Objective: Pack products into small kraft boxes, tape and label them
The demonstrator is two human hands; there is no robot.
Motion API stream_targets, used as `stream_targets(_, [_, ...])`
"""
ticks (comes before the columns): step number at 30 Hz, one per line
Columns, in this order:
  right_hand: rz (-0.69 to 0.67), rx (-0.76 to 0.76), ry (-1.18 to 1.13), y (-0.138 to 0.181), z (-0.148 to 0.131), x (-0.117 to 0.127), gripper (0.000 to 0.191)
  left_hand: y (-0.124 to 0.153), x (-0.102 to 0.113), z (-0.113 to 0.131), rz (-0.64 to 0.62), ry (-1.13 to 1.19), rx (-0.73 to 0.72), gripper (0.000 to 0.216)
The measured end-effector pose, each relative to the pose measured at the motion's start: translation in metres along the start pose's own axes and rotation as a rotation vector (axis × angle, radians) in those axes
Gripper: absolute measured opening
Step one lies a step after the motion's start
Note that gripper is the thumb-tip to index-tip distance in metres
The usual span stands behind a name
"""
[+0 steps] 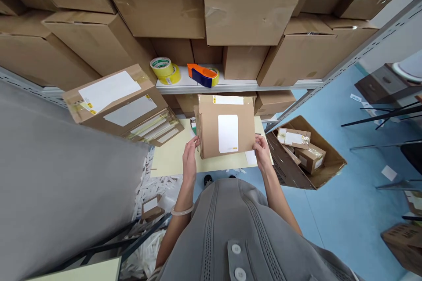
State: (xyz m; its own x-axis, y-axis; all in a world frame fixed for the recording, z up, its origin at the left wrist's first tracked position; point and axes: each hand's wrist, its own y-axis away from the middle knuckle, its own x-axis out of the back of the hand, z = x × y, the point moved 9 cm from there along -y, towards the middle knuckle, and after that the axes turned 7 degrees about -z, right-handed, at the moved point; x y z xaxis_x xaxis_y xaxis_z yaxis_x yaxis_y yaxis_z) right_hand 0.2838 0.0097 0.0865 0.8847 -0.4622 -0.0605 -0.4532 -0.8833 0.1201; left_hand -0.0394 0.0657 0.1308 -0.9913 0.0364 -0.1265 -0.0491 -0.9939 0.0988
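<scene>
A brown cardboard box [211, 136] with a white label on its face and another along its far edge is held over a pale yellow table [171, 162]. My left hand [190, 156] grips its left edge, where a cardboard flap or second layer shows. At the opposite edge, my right hand [262, 149] pinches the lower right corner. A white paper [251, 156] lies partly under the box, near my right hand. To the left of my left hand, taped and labelled boxes [130, 112] are stacked on the table.
On the shelf [184, 87] ahead sit yellow tape rolls [162, 68] and an orange-and-blue tape dispenser [202, 74]. Large cartons [250, 4] fill the shelving above. An open carton [329, 175] holding parcels stands on the floor at right. Paper scraps [158, 189] litter the lower left.
</scene>
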Motion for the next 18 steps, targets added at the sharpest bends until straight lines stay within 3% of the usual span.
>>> stream_targets(9, [-0.081,0.067,-0.056,0.000,-0.009,0.005,0.060,-0.003,0.009,-0.042,0.059,0.113,0.204,0.050])
stream_targets(14, [-0.106,0.094,-0.142,-0.005,-0.023,0.006,0.051,0.000,0.014,-0.056,0.070,0.231,0.301,0.040])
stream_targets(18, [-0.082,0.104,-0.209,-0.008,-0.027,0.006,0.033,0.007,0.015,-0.056,0.036,0.325,0.317,0.044])
